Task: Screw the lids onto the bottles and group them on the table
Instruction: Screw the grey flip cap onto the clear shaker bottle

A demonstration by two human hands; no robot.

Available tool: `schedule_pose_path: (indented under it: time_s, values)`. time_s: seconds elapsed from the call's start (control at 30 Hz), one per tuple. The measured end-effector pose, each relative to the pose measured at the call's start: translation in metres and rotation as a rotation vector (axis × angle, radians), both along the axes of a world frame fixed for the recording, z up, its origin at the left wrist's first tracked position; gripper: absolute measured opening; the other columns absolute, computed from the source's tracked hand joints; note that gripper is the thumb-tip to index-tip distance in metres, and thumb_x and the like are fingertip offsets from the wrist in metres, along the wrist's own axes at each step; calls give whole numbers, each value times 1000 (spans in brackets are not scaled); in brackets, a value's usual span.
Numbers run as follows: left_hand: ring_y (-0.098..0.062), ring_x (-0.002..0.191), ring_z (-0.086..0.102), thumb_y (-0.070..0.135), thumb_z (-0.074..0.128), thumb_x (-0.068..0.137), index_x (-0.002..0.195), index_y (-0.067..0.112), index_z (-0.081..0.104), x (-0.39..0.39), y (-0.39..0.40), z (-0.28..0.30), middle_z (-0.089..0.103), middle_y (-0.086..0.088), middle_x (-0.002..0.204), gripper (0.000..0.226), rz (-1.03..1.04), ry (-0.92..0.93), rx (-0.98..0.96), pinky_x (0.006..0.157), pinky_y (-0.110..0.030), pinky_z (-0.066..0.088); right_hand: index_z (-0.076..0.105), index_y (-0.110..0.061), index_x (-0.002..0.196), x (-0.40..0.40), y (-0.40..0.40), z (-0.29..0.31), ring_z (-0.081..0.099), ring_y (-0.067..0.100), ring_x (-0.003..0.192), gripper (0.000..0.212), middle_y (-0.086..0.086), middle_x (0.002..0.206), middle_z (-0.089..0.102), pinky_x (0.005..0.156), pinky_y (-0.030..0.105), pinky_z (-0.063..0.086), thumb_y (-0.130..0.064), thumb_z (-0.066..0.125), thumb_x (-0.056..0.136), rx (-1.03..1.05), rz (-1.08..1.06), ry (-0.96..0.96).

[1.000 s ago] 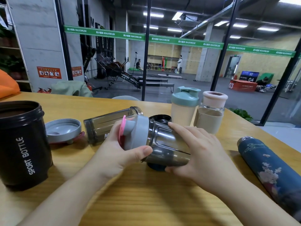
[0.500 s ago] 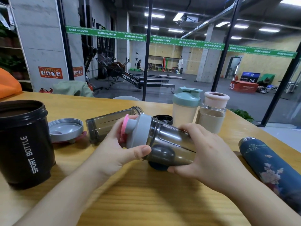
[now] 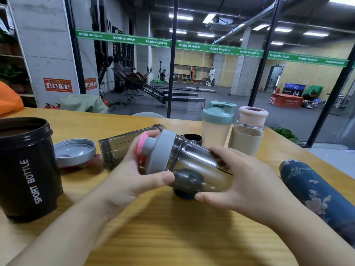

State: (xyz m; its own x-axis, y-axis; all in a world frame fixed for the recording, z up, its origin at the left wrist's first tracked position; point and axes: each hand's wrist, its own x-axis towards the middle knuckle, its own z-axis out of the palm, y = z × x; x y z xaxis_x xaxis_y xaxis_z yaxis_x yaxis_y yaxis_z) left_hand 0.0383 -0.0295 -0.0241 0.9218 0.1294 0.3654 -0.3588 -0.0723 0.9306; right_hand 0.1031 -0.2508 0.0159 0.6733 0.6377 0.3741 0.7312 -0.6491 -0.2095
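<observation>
Smoky translucent shaker bottle (image 3: 194, 162) is held on its side just above the bench (image 3: 172, 237), mouth end to the left, roughly centre of view. Grey screw lid (image 3: 163, 150) with pink flip cap (image 3: 141, 144) is seated on its mouth; whether the thread is fully home cannot be told.

Left hand (image 3: 132, 175): grip wrapped round the lid, thumb along the near rim, fingers over the far side by the pink cap. Right hand (image 3: 244, 181): grip curled round the bottle body, thumb beneath, fingers on top.

Handling, judged: thin plastic, apparently empty, so light and fairly stiff; smooth wall likely slippery, so counter-hold on the body and twist at the lid's broad rim, not the flip cap, which could pop open.

Outward: a dark round cap (image 3: 187, 182) lies on the bench under the bottle. Behind, a second smoky bottle (image 3: 123, 144) lies on its side without a lid; left of it an upturned grey lid (image 3: 75, 151). Far left, black "SPORT BOTTLE" cup (image 3: 26, 169), open-topped. At the back, a black lid (image 3: 193, 138), then a green-lidded shaker (image 3: 218, 121) and a pink-lidded glass bottle (image 3: 248, 129), upright, side by side. Right, a blue floral flask (image 3: 315, 192) lies on its side.
</observation>
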Motion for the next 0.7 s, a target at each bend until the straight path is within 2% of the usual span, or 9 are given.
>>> schedule_pose_path:
  time_s: [0.1, 0.17, 0.23, 0.33, 0.43, 0.5, 0.57, 0.63, 0.7]
  values:
    - [-13, 104, 63, 38, 87, 38, 125, 40, 45, 4, -8, -6, 60, -4, 122, 96, 171, -54, 68, 83, -21, 51, 30, -43, 140, 1, 1, -2, 50, 1, 112, 98, -27, 128, 49, 83, 18, 39, -82, 49, 52, -33, 1, -31]
    - [-13, 99, 65, 33, 84, 41, 123, 34, 48, 5, -10, -7, 63, -6, 118, 90, 180, -77, 10, 76, -18, 51, 27, -42, 142, 1, 2, -2, 48, 1, 116, 99, -27, 133, 46, 84, 17, 37, -81, 52, 55, -33, 6, -44]
    - [-18, 99, 66, 30, 85, 42, 122, 31, 50, 6, -9, -7, 64, -9, 115, 87, 152, -83, -36, 77, -24, 53, 25, -43, 144, 1, 3, -3, 47, 0, 118, 101, -28, 135, 44, 89, 18, 38, -81, 53, 56, -22, 19, -52]
    - [-25, 108, 63, 30, 87, 42, 126, 31, 48, 7, -6, -9, 62, -10, 120, 92, 143, -36, -97, 91, -42, 51, 31, -43, 142, 3, 3, -5, 46, -2, 117, 97, -29, 131, 46, 93, 19, 37, -85, 45, 57, 22, 57, -77]
    - [-29, 111, 61, 28, 89, 38, 133, 38, 40, 9, -4, -7, 57, -11, 127, 107, 171, 22, -248, 87, -48, 54, 36, -42, 139, 9, 1, -7, 34, -12, 109, 85, -32, 120, 38, 90, 19, 34, -83, 39, 65, 191, 33, -45]
    - [-29, 108, 63, 19, 92, 41, 136, 40, 36, 9, -2, -4, 59, -10, 125, 112, 199, 11, -330, 87, -49, 53, 32, -39, 141, 13, 1, -8, 34, -9, 112, 82, -28, 123, 36, 90, 21, 34, -81, 37, 71, 315, -40, 48]
    - [-27, 103, 66, 11, 91, 42, 139, 39, 33, 8, -2, 0, 63, -9, 120, 117, 212, -6, -400, 89, -50, 51, 31, -37, 140, 15, 3, -10, 42, -3, 112, 84, -26, 124, 41, 90, 22, 38, -74, 40, 65, 472, -105, 223]
    - [-26, 100, 67, 18, 82, 37, 139, 39, 33, 8, -5, 1, 64, -8, 118, 115, 213, -7, -430, 88, -50, 52, 38, -38, 130, 17, 7, -13, 57, 2, 97, 77, -23, 113, 54, 84, 28, 48, -72, 46, 61, 621, -120, 458]
    - [-25, 101, 66, 23, 81, 34, 134, 41, 36, 7, -9, 1, 63, -5, 118, 111, 215, 10, -422, 85, -48, 53, 47, -37, 115, 19, 10, -14, 69, 15, 80, 65, -9, 102, 63, 71, 37, 56, -72, 47, 60, 722, -129, 707]
